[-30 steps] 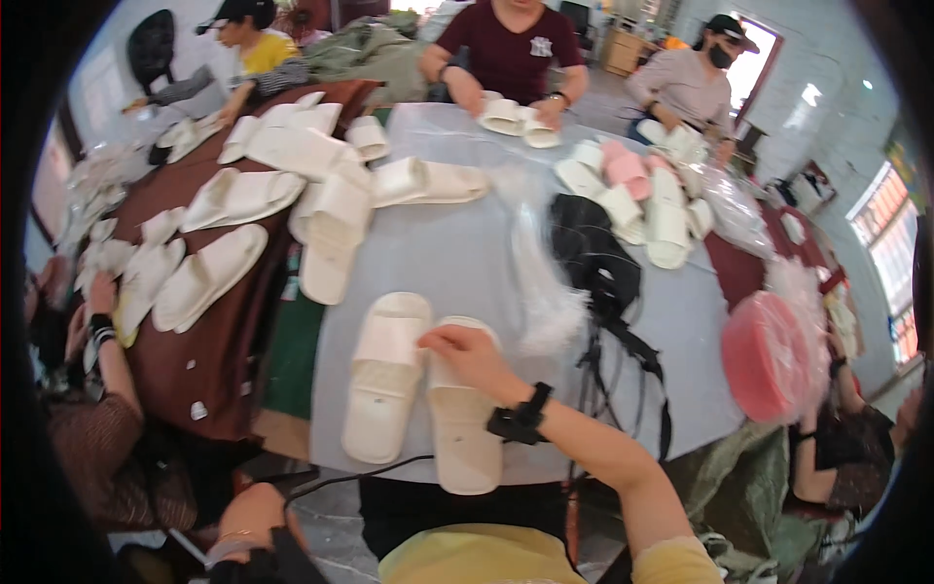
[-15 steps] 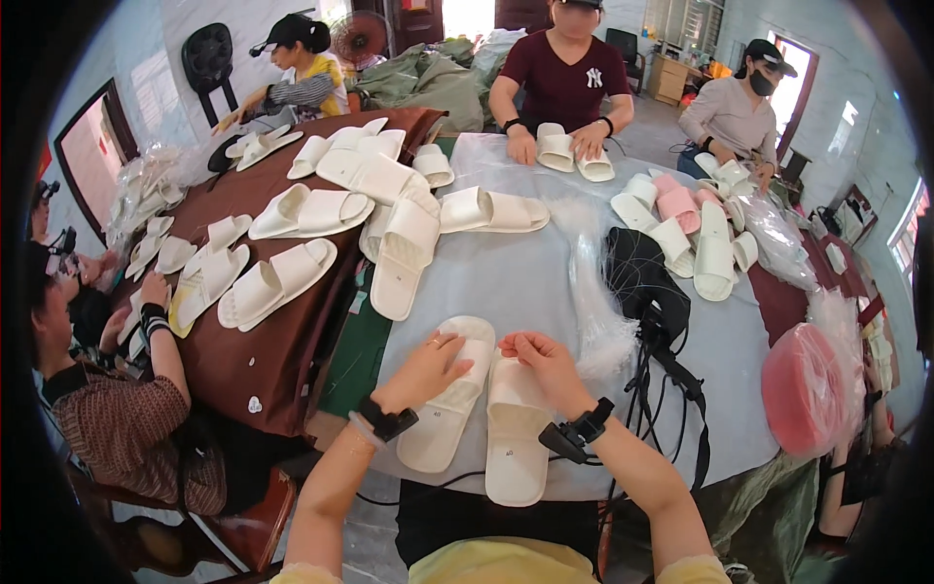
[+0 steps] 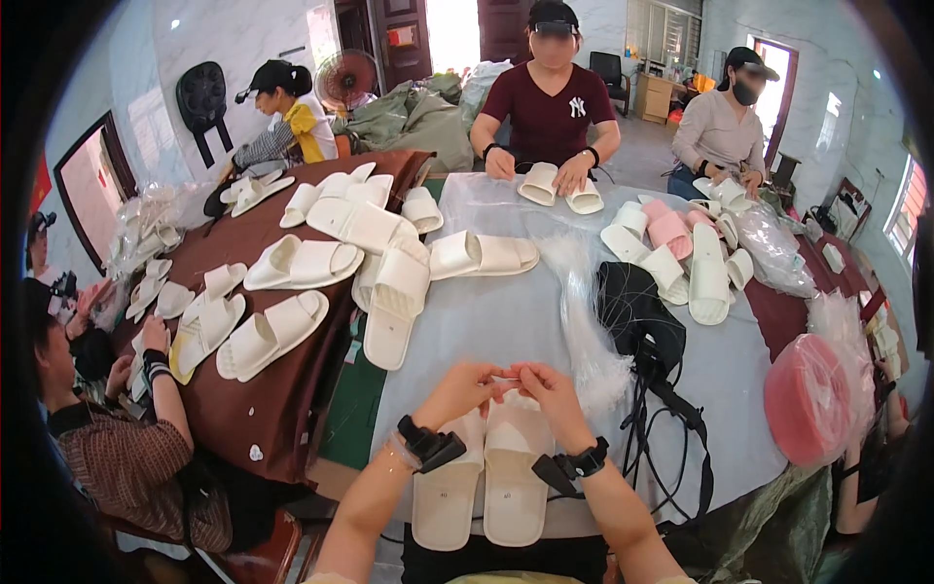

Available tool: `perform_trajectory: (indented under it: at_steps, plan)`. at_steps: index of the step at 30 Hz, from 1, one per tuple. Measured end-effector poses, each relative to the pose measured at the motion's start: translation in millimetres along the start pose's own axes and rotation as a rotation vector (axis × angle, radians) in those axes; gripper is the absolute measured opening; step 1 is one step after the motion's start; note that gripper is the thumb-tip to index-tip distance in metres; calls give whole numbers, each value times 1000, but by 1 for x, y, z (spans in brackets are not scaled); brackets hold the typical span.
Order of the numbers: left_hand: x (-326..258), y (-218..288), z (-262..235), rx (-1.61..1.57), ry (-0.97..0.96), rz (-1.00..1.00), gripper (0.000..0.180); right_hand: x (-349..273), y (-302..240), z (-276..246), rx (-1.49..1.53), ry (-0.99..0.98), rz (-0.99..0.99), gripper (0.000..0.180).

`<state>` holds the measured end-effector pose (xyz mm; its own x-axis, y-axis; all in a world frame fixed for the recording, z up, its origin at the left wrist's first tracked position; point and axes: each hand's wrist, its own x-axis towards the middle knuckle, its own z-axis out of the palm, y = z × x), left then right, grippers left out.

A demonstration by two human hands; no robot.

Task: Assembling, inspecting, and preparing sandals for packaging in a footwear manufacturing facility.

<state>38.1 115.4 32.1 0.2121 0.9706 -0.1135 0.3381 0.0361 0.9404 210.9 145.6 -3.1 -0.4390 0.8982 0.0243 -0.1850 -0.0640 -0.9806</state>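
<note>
A pair of white open-toe slippers lies side by side at the near table edge, the left slipper touching the right slipper. Above their straps, my left hand and my right hand meet with fingertips pinched together. Whatever sits between the fingers is too small to make out. Both wrists wear black bands with small devices. Just beyond my right hand lies a bundle of clear, thin plastic strands. Another white slipper rests beyond my left hand.
A black bag with straps lies to the right, near a plastic-wrapped pink roll. White and pink slippers are heaped at the far right. More white slippers cover the brown-topped table at left. Several co-workers sit or stand around.
My left hand has left the left slipper and joined my right hand in a pinch. The two slippers now lie closer together and more evenly. The view has tilted upward.
</note>
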Motion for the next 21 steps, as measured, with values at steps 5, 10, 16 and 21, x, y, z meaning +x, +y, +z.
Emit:
perform_trajectory:
  at_steps: [5, 10, 16, 21]
  plan:
    - [0, 3, -13, -161, 18, -137, 21, 1, -6, 0, 97, 29, 106, 26]
    - [3, -19, -1, -380, 129, -160, 22, -4, 19, 11, -175, 14, -19, 24]
    - [1, -14, -4, -438, 97, -153, 28, -3, 24, 13, -73, 158, 38, 19]
    - [2, -26, -5, -604, 34, -188, 30, -5, 23, 12, -262, 170, 70, 17]
